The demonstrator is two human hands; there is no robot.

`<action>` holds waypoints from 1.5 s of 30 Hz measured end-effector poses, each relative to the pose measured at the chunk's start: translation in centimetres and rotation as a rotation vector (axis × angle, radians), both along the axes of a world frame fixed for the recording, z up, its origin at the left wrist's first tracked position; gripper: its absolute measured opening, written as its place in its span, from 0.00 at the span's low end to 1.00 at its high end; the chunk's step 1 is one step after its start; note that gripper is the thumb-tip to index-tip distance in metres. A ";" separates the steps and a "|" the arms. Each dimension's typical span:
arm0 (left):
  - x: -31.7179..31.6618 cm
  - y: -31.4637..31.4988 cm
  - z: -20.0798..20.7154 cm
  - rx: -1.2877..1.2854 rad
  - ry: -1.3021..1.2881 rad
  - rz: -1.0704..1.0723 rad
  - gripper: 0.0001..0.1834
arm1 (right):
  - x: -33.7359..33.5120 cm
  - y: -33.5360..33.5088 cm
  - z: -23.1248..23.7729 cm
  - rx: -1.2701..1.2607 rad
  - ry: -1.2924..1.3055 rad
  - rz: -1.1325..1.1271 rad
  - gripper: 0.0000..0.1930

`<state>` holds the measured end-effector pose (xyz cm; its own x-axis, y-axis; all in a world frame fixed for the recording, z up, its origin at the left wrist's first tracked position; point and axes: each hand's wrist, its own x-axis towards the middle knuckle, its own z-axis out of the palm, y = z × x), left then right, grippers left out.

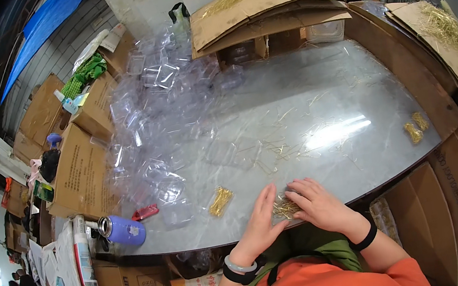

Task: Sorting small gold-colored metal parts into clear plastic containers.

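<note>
At the table's near edge, a small bunch of thin gold wire pieces (285, 208) lies between my two hands. My left hand (264, 218) stands along the bunch's left side, fingers stretched out together and thumb toward the wires. From the right, my right hand (321, 205) reaches over the bunch with extended, slightly curved fingers touching it and partly hiding it. To the left lies a gathered bundle of gold wires (221, 201). Loose gold wires (283, 150) are scattered beyond my hands.
Clear plastic boxes (165, 105) are heaped over the table's left side. A purple bottle (124, 230) and a red packet (145, 212) sit at the near left. Two gold bundles (414, 133) rest by the right edge. Cardboard sheets (268, 6) cover boxes at the back.
</note>
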<state>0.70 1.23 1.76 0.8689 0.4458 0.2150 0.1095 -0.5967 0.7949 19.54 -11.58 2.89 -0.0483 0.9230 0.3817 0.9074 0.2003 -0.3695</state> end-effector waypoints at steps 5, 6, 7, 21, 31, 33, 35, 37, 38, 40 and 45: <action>-0.7 -0.2 1.2 0.167 0.180 0.123 0.38 | -0.3 0.2 -0.3 -0.026 -0.010 0.013 0.27; -0.6 -0.1 0.9 0.119 0.192 0.139 0.35 | -0.3 0.2 -0.2 -0.024 -0.008 0.018 0.27; -0.4 -0.1 0.7 0.069 0.202 0.152 0.32 | -0.3 0.2 -0.2 -0.024 -0.007 0.021 0.27; 0.5 -0.6 1.4 0.151 0.072 0.193 0.22 | 0.2 0.0 -0.4 -0.021 0.070 0.003 0.26; 1.8 -1.0 0.8 -0.066 0.044 0.149 0.19 | 1.0 -0.1 -1.1 -0.035 0.050 0.055 0.23; 1.5 1.1 2.9 0.183 0.252 0.164 0.19 | 1.5 0.0 -1.4 -0.012 0.051 0.030 0.23; 1.6 4.0 4.7 0.380 0.341 0.183 0.18 | 2.0 0.1 -1.6 -0.002 0.068 -0.021 0.22; 3.0 7.5 6.2 0.499 0.353 0.196 0.18 | 2.2 0.4 -1.4 0.004 0.102 -0.089 0.21; 4.1 9.2 6.9 0.546 0.380 0.195 0.19 | 2.1 0.4 -1.2 0.025 0.102 -0.103 0.21; 6.2 11.5 6.9 0.687 0.310 0.234 0.23 | 1.8 0.3 -1.0 0.067 0.101 -0.132 0.20; 9.8 14.5 4.5 0.759 0.557 0.301 0.36 | 1.6 0.3 -1.2 0.098 0.122 -0.117 0.21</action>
<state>10.47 15.75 6.22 0.8057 0.5778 0.1304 0.5826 -0.8128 0.0018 21.18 -11.30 1.68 0.1097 0.8776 0.4667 0.8762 0.1363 -0.4623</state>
